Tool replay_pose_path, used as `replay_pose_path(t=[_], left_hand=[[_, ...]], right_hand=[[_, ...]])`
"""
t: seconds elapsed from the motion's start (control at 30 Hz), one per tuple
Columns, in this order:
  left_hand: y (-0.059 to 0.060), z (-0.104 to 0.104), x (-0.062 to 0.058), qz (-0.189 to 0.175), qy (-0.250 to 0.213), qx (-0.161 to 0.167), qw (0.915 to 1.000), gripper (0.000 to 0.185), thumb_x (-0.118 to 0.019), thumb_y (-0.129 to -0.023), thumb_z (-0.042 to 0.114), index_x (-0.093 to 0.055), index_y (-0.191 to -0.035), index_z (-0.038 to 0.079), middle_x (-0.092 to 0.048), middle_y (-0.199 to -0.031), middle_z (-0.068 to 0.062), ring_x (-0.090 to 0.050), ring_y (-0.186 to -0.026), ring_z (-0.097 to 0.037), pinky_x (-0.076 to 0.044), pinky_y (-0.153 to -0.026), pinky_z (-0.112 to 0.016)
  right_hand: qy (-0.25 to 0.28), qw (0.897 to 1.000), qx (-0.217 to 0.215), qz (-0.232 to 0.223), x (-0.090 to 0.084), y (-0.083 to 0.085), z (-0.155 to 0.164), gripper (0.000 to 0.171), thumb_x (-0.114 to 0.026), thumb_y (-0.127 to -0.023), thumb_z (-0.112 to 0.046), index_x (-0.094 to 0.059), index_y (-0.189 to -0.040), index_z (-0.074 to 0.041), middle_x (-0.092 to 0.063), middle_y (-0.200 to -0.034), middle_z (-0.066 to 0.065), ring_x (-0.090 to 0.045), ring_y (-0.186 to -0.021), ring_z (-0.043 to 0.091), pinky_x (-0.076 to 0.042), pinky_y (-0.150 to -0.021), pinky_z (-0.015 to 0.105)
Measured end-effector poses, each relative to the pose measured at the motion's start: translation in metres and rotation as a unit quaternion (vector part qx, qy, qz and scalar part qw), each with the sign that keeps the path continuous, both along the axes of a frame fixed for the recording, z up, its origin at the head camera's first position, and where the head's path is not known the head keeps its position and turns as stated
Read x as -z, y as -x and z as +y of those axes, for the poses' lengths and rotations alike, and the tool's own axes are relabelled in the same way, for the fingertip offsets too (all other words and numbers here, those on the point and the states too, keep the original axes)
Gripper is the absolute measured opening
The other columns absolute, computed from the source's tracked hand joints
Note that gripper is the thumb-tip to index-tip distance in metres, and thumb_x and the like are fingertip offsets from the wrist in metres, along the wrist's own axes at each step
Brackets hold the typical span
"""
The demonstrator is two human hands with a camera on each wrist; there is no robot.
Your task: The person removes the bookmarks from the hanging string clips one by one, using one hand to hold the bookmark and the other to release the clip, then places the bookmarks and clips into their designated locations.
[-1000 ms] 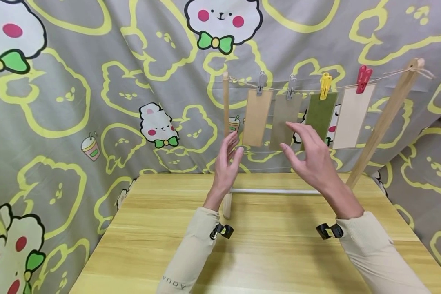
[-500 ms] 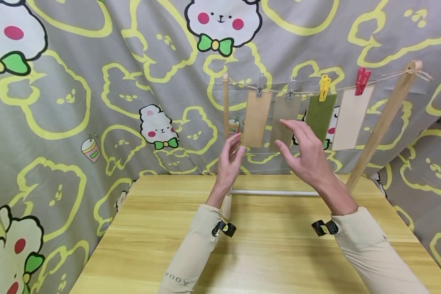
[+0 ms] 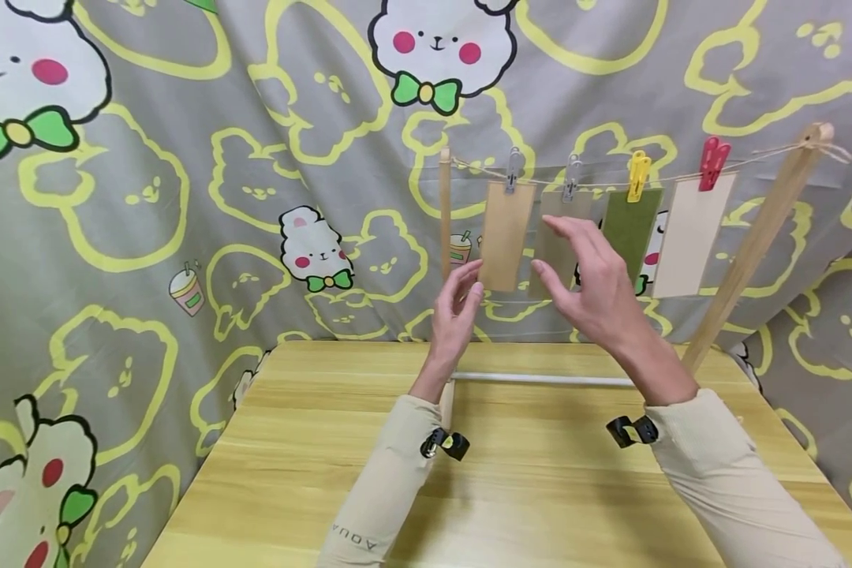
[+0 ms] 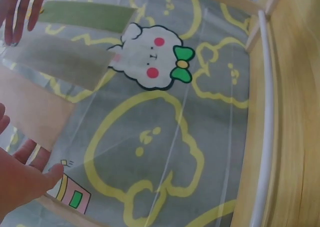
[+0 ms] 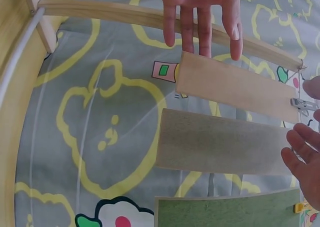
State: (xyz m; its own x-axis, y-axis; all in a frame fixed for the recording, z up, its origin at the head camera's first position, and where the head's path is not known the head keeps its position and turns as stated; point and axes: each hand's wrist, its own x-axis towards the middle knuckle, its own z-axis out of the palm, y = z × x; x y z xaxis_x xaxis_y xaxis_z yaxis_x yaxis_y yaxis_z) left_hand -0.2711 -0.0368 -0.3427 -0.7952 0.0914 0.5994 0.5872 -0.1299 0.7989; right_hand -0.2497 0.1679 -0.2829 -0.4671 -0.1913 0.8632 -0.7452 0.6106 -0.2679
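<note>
A tan card (image 3: 507, 237), a grey card (image 5: 220, 142), a green card (image 3: 630, 237) and a cream card (image 3: 694, 237) hang from a string (image 3: 603, 185). Grey clothespins (image 3: 513, 170) grip the tan and grey cards, a yellow clothespin (image 3: 637, 176) the green one, a red clothespin (image 3: 713, 163) the cream one. My left hand (image 3: 457, 312) is by the tan card's lower left edge, fingers loosely bent, holding nothing. My right hand (image 3: 598, 288) is in front of the grey card and hides part of it; thumb and fingers stand apart with nothing between them.
Wooden posts, a left one (image 3: 446, 213) and a slanting right one (image 3: 760, 237), carry the string. A white rod (image 3: 539, 379) joins them low over the wooden table (image 3: 539, 505). Behind hangs a grey patterned curtain (image 3: 369, 300).
My right hand has shifted left and slightly up across the grey card. My left hand has come closer to the tan card's edge. The cards still hang in place.
</note>
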Motion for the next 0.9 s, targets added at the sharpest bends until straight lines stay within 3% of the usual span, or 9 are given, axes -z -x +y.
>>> replay_pose_path(t=[0.27, 0.37, 0.53, 0.63, 0.9], left_hand=[[-0.001, 0.004, -0.001, 0.005, -0.027, -0.004, 0.9996, 0.036, -0.058, -0.098, -0.009, -0.055, -0.134, -0.012, -0.056, -0.133, -0.033, -0.053, -0.123, -0.051, -0.045, -0.108, -0.056], [-0.001, 0.004, -0.002, 0.003, -0.026, -0.003, 0.9997, 0.036, -0.059, -0.098, -0.01, -0.055, -0.134, -0.012, -0.056, -0.136, -0.03, -0.054, -0.122, -0.05, -0.05, -0.105, -0.044], [0.011, 0.005, 0.009, 0.006, -0.032, -0.003, 0.9995, 0.039, -0.059, -0.095, -0.016, -0.056, -0.133, -0.012, -0.056, -0.138, -0.028, -0.055, -0.117, -0.05, -0.053, -0.087, -0.02], [0.017, 0.006, 0.015, 0.012, -0.036, -0.003, 0.9993, 0.041, -0.059, -0.093, -0.018, -0.057, -0.133, -0.011, -0.056, -0.138, -0.027, -0.055, -0.117, -0.048, -0.052, -0.085, -0.019], [0.017, 0.004, 0.012, 0.021, -0.046, 0.007, 0.9987, 0.039, -0.062, -0.094, -0.013, -0.06, -0.132, -0.006, -0.061, -0.133, -0.021, -0.06, -0.116, -0.037, -0.056, -0.088, -0.025]], right_hand=[[-0.004, 1.0, -0.004, 0.009, -0.011, 0.003, -0.005, 0.055, -0.075, -0.092, -0.005, -0.055, -0.143, -0.002, -0.059, -0.137, 0.017, -0.058, -0.121, 0.035, -0.048, -0.105, 0.049], [-0.012, 1.0, 0.003, 0.006, -0.014, 0.004, -0.005, 0.054, -0.074, -0.093, -0.006, -0.055, -0.143, -0.002, -0.058, -0.137, 0.017, -0.057, -0.121, 0.034, -0.048, -0.104, 0.05], [-0.021, 1.0, 0.014, 0.0, -0.017, 0.004, -0.004, 0.054, -0.074, -0.093, -0.006, -0.054, -0.143, -0.002, -0.058, -0.138, 0.018, -0.057, -0.121, 0.034, -0.048, -0.104, 0.051], [-0.019, 1.0, 0.015, 0.006, -0.022, 0.006, -0.003, 0.053, -0.074, -0.093, -0.006, -0.054, -0.143, -0.001, -0.058, -0.137, 0.019, -0.057, -0.12, 0.035, -0.048, -0.104, 0.05], [-0.021, 1.0, 0.01, 0.018, -0.037, 0.011, -0.011, 0.052, -0.072, -0.094, -0.003, -0.055, -0.143, -0.002, -0.058, -0.138, 0.017, -0.058, -0.12, 0.034, -0.049, -0.103, 0.047]])
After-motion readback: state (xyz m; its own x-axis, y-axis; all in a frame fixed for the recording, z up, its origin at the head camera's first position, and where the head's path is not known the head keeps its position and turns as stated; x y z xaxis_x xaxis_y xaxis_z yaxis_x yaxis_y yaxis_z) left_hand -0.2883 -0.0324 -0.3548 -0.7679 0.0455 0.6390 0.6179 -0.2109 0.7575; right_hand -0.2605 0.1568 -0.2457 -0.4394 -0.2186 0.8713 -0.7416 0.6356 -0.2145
